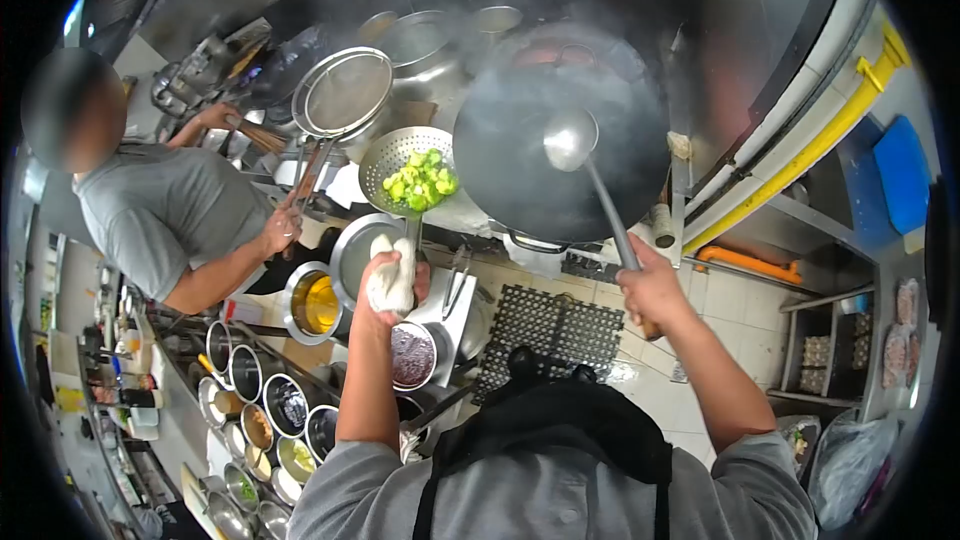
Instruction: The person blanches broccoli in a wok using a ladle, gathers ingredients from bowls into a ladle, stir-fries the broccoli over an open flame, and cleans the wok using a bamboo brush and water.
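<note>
My left hand [420, 280] is closed around a white cloth [391, 282] and the handle of a perforated strainer [378, 162]. Pieces of green vegetable, which look like broccoli [420, 181], lie in the strainer's bowl, to the left of a big dark wok [520, 155]. My right hand [652, 285] grips the long handle of a metal ladle [571, 140]. The ladle's bowl is over the wok, where steam blurs the surface; I cannot tell whether it touches the wok.
A co-worker [190, 200] stands at the left, holding utensils near a round mesh strainer [343, 91]. A bowl of yellow liquid [320, 305] and several ingredient containers [286, 405] line the left side. A yellow pipe [790, 180] runs along the right; a black mat [550, 335] covers part of the floor.
</note>
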`<state>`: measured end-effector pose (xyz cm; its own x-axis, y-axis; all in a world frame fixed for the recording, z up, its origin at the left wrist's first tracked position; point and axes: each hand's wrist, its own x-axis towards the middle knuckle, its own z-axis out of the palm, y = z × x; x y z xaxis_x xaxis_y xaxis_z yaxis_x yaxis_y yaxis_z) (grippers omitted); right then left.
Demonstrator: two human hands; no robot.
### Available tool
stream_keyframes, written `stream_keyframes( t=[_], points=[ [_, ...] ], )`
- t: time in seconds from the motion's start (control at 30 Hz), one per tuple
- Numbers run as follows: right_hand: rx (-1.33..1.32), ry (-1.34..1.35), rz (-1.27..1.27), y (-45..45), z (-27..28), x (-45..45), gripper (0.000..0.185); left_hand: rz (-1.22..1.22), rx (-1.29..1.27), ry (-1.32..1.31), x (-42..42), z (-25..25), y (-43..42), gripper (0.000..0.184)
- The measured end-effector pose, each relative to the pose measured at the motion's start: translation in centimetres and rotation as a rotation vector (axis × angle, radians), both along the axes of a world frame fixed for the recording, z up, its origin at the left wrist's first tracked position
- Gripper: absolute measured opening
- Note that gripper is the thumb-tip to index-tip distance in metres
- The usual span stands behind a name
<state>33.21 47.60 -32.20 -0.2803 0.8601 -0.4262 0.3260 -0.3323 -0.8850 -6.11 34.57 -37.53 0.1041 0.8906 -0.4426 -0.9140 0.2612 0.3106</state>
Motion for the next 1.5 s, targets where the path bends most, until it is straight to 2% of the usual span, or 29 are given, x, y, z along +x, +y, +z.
stream_keyframes(
  t=[0.03, 0.07, 0.1, 0.17, 0.23, 0.3, 0.37, 0.4, 0.43, 0.47, 0.57, 0.63, 0.67, 0.83, 0.9, 0.93, 0.97, 1.03, 1.07, 1.1, 1.17, 1.2, 1.23, 1.27, 1.3, 1.37, 1.4, 1.47, 1.5],
  points=[
    [-0.105, 0.042, 0.024, -0.1, -0.1, 1.1, 0.071, 0.005, -0.010, 0.054, 0.5, 1.3, -1.4, 0.037],
    [-0.002, -0.103, 0.118, 0.2, 0.1, 1.7, 0.069, 0.010, -0.022, 0.108, 1.2, 2.8, -2.8, 0.038],
    [-0.005, -0.089, 0.120, 0.2, -0.5, 2.1, 0.069, 0.024, -0.056, 0.178, 1.7, 4.4, -3.9, 0.037],
    [0.470, -0.338, 0.122, 0.2, -2.0, 2.5, 0.068, 0.080, -0.069, 0.252, 2.1, 6.2, -6.0, 0.038],
    [0.468, -0.281, 0.118, 0.0, -1.1, 3.6, 0.067, 0.053, -0.060, 0.250, 2.8, 8.4, -7.0, 0.035],
    [0.450, -0.200, 0.122, -0.6, -0.2, 4.7, 0.066, 0.053, -0.119, 0.507, 4.1, 10.4, -6.6, 0.035],
    [0.410, -0.179, 0.135, -0.4, -0.7, 5.1, 0.067, -0.029, -0.326, 0.673, 5.0, 10.7, -4.8, 0.036],
    [0.371, -0.160, 0.142, -0.1, -0.8, 5.0, 0.067, -0.085, -0.284, 0.808, 5.1, 9.4, -3.3, 0.037],
    [0.385, -0.163, 0.143, 0.0, -0.6, 4.8, 0.067, -0.023, -0.223, 0.866, 8.3, 11.2, -1.8, 0.037],
    [0.331, -0.198, 0.158, -0.1, -0.2, 4.2, 0.067, -0.019, -0.205, 1.003, 9.2, 10.5, -0.2, 0.035],
    [0.321, -0.259, 0.184, 0.1, -1.0, 3.7, 0.068, 0.068, -0.179, 1.285, 11.8, 9.7, 3.5, 0.021],
    [0.453, -0.362, 0.229, 0.1, -0.8, 3.2, 0.068, 0.124, -0.131, 1.334, 11.2, 9.2, 4.1, 0.019],
    [0.689, -0.420, 0.253, 0.1, -1.1, 2.9, 0.069, 0.181, -0.094, 1.395, 10.5, 8.9, 4.4, 0.017],
    [0.600, -0.755, 0.306, -0.3, 0.5, 2.7, 0.068, 0.134, -0.129, 1.369, 4.9, 8.5, 4.9, 0.018],
    [0.632, -0.745, 0.113, -1.0, 0.3, 2.2, 0.066, 0.085, -0.254, 1.249, 2.8, 7.7, 5.5, 0.022],
    [0.540, -0.720, 0.085, -0.9, -0.2, 2.0, 0.063, 0.075, -0.117, 0.970, -0.7, 2.0, 6.9, 0.020],
    [0.546, -0.731, 0.085, -0.6, -0.6, 1.8, 0.063, 0.053, -0.082, 0.837, -2.0, -0.6, 8.0, 0.016],
    [0.638, -0.486, 0.054, 0.0, -1.7, 1.3, 0.061, 0.089, -0.126, 0.554, -2.4, -3.1, 9.9, 0.016],
    [0.607, -0.419, 0.043, 0.7, -1.9, 1.0, 0.058, 0.065, -0.035, 0.425, -4.6, -7.4, 11.4, 0.024],
    [0.607, -0.429, 0.036, 0.7, -1.7, 0.2, 0.058, 0.055, -0.032, 0.418, -5.9, -9.2, 12.2, 0.024],
    [0.562, -0.461, -0.025, 0.1, -1.2, -0.9, 0.057, -0.092, 0.107, -0.206, -7.5, -11.4, 13.6, 0.035],
    [0.556, -0.479, -0.035, 0.0, -1.7, -0.7, 0.057, -0.111, 0.110, -0.192, -7.8, -11.0, 13.2, 0.042],
    [0.700, -0.522, -0.033, -0.1, -2.6, -0.1, 0.058, -0.115, 0.030, -0.115, -8.1, -10.5, 12.6, 0.040],
    [0.843, -0.559, -0.023, -0.1, -3.1, 0.3, 0.059, -0.030, -0.034, 0.197, -8.7, -9.8, 12.2, 0.040],
    [0.833, -0.569, -0.026, -0.4, -2.1, 0.4, 0.059, 0.055, -0.095, 0.516, -9.5, -8.9, 11.9, 0.039],
    [0.282, -0.298, -0.126, -1.6, 1.5, 0.4, 0.059, 0.259, -0.152, 0.817, -10.1, -5.7, 10.5, 0.036],
    [0.185, -0.227, -0.168, -2.2, 2.7, 0.0, 0.059, 0.388, -0.175, 0.777, -7.2, -1.6, 9.7, 0.035],
    [0.152, -0.281, -0.158, -4.0, 3.7, -0.3, 0.057, 0.242, -0.119, 0.516, -3.5, -2.2, 7.7, 0.031],
    [0.140, -0.331, -0.134, -4.7, 3.6, 0.0, 0.056, 0.218, -0.266, 0.433, -0.4, -2.5, 6.7, 0.025]
  ],
)
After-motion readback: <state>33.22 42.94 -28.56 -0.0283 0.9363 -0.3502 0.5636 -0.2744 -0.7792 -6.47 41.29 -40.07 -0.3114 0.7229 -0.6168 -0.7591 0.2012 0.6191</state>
